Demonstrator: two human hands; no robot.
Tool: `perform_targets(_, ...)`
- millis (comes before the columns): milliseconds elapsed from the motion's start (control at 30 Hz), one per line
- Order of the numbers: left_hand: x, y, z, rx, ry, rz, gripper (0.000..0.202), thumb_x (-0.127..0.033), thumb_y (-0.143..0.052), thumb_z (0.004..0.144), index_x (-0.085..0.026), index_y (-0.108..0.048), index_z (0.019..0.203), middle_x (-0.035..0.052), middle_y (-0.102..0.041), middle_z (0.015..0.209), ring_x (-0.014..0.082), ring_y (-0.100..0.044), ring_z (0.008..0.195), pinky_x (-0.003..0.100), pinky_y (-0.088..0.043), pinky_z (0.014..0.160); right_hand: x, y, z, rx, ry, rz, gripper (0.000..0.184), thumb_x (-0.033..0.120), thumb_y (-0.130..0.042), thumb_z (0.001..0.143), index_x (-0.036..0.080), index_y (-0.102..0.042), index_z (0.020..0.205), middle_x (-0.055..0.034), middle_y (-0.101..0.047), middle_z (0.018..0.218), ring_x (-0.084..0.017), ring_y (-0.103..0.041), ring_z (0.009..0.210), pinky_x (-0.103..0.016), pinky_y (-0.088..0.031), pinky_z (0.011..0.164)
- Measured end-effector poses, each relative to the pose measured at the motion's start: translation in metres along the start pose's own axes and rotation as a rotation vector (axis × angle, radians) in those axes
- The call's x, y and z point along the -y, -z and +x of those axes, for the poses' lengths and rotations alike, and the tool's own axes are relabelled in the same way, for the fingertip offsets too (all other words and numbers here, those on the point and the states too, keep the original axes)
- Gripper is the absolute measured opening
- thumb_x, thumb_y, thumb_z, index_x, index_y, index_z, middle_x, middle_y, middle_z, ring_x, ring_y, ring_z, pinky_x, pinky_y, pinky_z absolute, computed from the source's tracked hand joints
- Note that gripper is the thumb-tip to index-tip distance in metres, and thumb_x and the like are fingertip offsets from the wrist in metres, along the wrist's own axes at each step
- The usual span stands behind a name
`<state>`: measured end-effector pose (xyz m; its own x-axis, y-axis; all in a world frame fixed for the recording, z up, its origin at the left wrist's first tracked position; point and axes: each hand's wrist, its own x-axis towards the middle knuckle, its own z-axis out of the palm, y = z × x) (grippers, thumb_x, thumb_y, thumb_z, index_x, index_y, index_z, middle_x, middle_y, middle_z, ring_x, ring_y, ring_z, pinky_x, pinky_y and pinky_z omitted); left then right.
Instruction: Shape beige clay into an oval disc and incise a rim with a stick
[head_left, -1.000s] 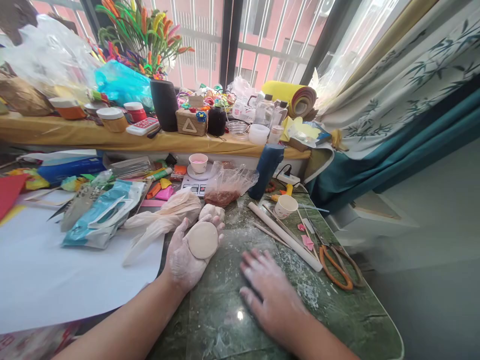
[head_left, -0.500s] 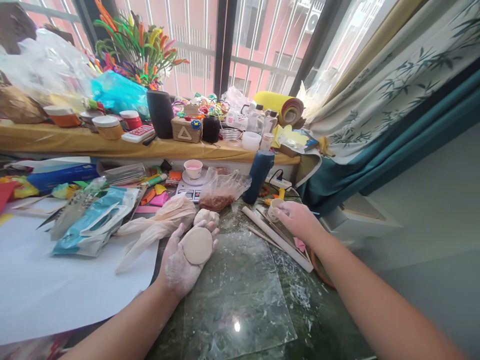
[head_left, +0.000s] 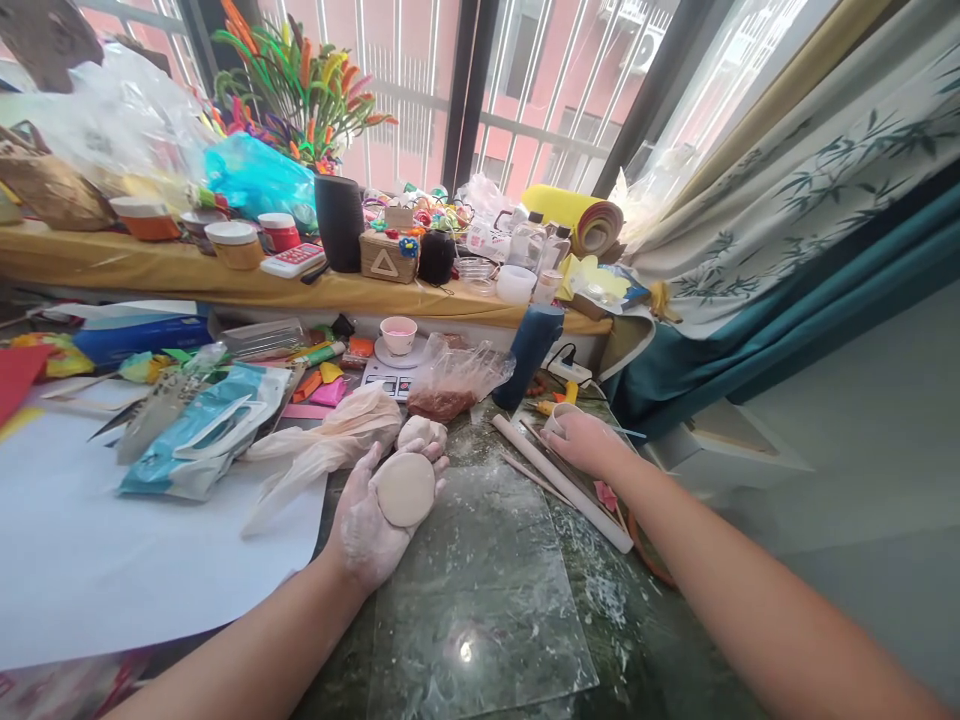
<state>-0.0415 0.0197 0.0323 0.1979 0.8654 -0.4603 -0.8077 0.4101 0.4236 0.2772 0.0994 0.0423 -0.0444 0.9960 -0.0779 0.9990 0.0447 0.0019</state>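
My left hand (head_left: 367,525) lies palm up over the green marble table (head_left: 525,640), dusted white, with a flat round disc of pale dough (head_left: 405,489) resting on its palm and curled fingers. A lump of the same dough (head_left: 420,432) sits on the table just beyond the fingertips. My right hand (head_left: 589,442) reaches to the far right and is closed round a small paper cup (head_left: 559,415). A white rolling pin (head_left: 559,482) lies diagonally just left of that hand.
A clear sheet (head_left: 487,580) covers the marble in front. White paper (head_left: 112,560) and a blue-white bag (head_left: 199,430) lie left. A plastic bag of brown powder (head_left: 454,380), a dark blue bottle (head_left: 529,355), a scale with a cup (head_left: 397,345) and orange scissors (head_left: 645,555) crowd the back and right.
My right hand left the sheet in front, moved far right and closed on the paper cup. The left hand stays palm up with the dough disc.
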Motion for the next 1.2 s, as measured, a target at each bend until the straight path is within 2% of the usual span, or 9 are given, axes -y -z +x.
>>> perform_targets(133,0.001,0.001,0.000,0.013,0.000,-0.006,0.042,-0.041,-0.047,0.103,-0.009,-0.072,0.112,0.0191,-0.074,0.122,0.0349,-0.071,0.114,0.043,-0.065,0.085,0.000,0.013,-0.015,-0.148,-0.011,0.024,0.046,0.042,-0.036,0.105,0.019,-0.076,0.102,-0.0120,-0.075,0.105,-0.027,-0.066,0.104,-0.034,-0.043,0.090)
perform_targets(267,0.001,0.005,0.003,0.019,0.002,-0.010,0.042,-0.042,-0.048,0.102,-0.009,-0.072,0.109,0.0196,-0.073,0.123,0.0359,-0.071,0.114,0.044,-0.064,0.086,0.033,0.001,-0.073,-0.227,0.118,0.142,0.051,0.035,-0.027,0.107,0.017,-0.076,0.107,-0.0132,-0.075,0.113,-0.026,-0.065,0.112,-0.038,-0.043,0.103)
perform_targets(367,0.002,0.009,0.006,0.028,-0.001,-0.014,0.041,-0.042,-0.048,0.102,-0.010,-0.072,0.109,0.0200,-0.074,0.122,0.0359,-0.072,0.113,0.045,-0.064,0.087,0.076,-0.032,-0.133,-0.016,0.432,0.299,0.044,0.042,-0.041,0.104,0.018,-0.073,0.123,-0.0106,-0.069,0.135,-0.025,-0.060,0.126,-0.038,-0.042,0.112)
perform_targets(500,0.003,0.014,0.009,0.090,-0.009,-0.033,0.039,-0.041,-0.050,0.101,-0.010,-0.070,0.115,0.0206,-0.073,0.123,0.0361,-0.070,0.115,0.046,-0.063,0.089,0.101,-0.058,-0.179,0.195,0.720,0.338,0.071,0.060,-0.051,0.097,0.017,-0.046,0.154,-0.0106,-0.037,0.163,-0.030,-0.034,0.151,-0.047,-0.023,0.126)
perform_targets(667,0.006,0.018,0.011,0.139,-0.047,-0.083,0.042,-0.040,-0.050,0.101,-0.010,-0.067,0.124,0.0203,-0.073,0.124,0.0362,-0.070,0.116,0.048,-0.063,0.089,0.093,-0.055,-0.175,0.081,0.313,0.317,0.064,0.054,-0.045,0.102,0.015,-0.047,0.153,-0.0150,-0.032,0.163,-0.034,-0.028,0.153,-0.059,-0.018,0.126)
perform_targets(833,0.007,0.018,0.012,0.103,-0.043,-0.071,0.040,-0.040,-0.048,0.101,-0.012,-0.066,0.125,0.0184,-0.074,0.121,0.0351,-0.071,0.114,0.048,-0.063,0.089,0.094,-0.068,-0.183,0.195,0.746,0.398,0.065,0.057,-0.051,0.099,0.025,-0.043,0.156,-0.0079,-0.033,0.163,-0.029,-0.029,0.153,-0.050,-0.021,0.127)
perform_targets(967,0.008,0.020,0.012,0.134,-0.056,-0.063,0.040,-0.041,-0.049,0.101,-0.013,-0.067,0.123,0.0173,-0.075,0.121,0.0355,-0.070,0.115,0.048,-0.063,0.090,0.087,-0.063,-0.181,0.073,0.296,0.319,0.062,0.050,-0.039,0.105,0.014,-0.042,0.155,-0.0144,-0.032,0.163,-0.031,-0.027,0.154,-0.057,-0.016,0.127)
perform_targets(1033,0.008,0.021,0.012,0.151,-0.056,-0.058,0.040,-0.041,-0.049,0.101,-0.013,-0.066,0.124,0.0175,-0.074,0.123,0.0354,-0.070,0.117,0.048,-0.063,0.092,0.097,-0.057,-0.177,0.073,0.223,0.313,0.072,0.056,-0.043,0.102,0.010,-0.036,0.157,-0.0177,-0.023,0.165,-0.034,-0.019,0.155,-0.059,-0.013,0.127)
perform_targets(1200,0.008,0.022,0.013,0.138,-0.070,-0.051,0.044,-0.040,-0.051,0.100,-0.010,-0.063,0.130,0.0207,-0.070,0.130,0.0368,-0.066,0.123,0.049,-0.062,0.093,0.128,-0.050,-0.179,0.294,0.808,0.443,0.060,0.049,-0.041,0.105,0.027,-0.032,0.160,-0.0067,-0.022,0.167,-0.025,-0.019,0.156,-0.052,-0.008,0.128)
